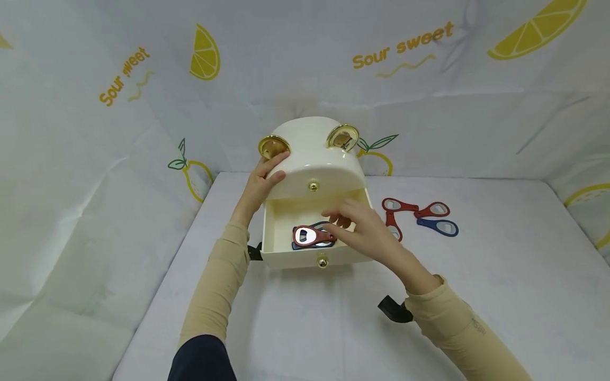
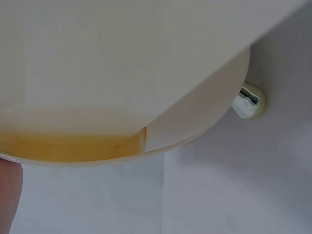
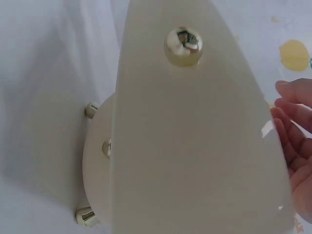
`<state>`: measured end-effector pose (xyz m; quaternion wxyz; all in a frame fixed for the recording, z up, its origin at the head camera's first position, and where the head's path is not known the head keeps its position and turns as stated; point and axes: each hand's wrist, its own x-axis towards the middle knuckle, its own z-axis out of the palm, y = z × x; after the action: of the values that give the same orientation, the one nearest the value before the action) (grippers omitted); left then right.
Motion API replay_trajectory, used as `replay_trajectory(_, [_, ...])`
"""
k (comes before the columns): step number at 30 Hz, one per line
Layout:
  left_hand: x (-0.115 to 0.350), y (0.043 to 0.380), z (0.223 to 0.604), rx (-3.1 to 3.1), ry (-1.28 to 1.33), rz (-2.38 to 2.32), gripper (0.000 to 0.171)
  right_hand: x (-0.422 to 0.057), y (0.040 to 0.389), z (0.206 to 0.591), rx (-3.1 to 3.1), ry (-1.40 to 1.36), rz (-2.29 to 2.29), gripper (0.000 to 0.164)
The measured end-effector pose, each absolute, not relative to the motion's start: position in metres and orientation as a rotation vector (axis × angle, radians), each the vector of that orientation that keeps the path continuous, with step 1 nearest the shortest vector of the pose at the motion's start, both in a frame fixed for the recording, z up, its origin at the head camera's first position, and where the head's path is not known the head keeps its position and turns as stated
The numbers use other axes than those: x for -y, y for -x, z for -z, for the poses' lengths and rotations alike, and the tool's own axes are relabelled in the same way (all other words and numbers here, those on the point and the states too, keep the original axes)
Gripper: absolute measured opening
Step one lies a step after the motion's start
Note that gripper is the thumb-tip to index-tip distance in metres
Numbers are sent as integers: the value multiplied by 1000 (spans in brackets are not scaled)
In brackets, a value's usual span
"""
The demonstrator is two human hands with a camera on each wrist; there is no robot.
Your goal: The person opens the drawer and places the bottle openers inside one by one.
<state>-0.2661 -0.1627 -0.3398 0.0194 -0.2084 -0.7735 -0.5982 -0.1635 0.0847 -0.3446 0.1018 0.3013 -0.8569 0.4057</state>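
A cream, dome-topped drawer box (image 1: 316, 166) with gold ear-like discs stands on the table, its lower drawer (image 1: 290, 259) pulled out. My left hand (image 1: 261, 185) rests on the box's left side, below the left gold disc (image 1: 274, 146). Inside the drawer lies a red bottle opener (image 1: 307, 236), on top of blue bottle openers (image 1: 297, 246). Over the drawer's right part hovers my right hand (image 1: 364, 230), fingers loosely bent; no held object shows. In the right wrist view, the drawer front hides part of that hand (image 3: 298, 141).
Right of the box, red bottle openers (image 1: 432, 209) and a blue bottle opener (image 1: 438, 227) lie on the white table (image 1: 500, 275). A printed cloth (image 1: 305, 63) hangs behind. Gold feet (image 3: 87, 216) support the box.
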Motion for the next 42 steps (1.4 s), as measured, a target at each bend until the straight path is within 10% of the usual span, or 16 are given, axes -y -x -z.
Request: replay_trajectory(42, [164,269,341,2408,665,1834,92,-78,122,420,2374,-987,-1470,20])
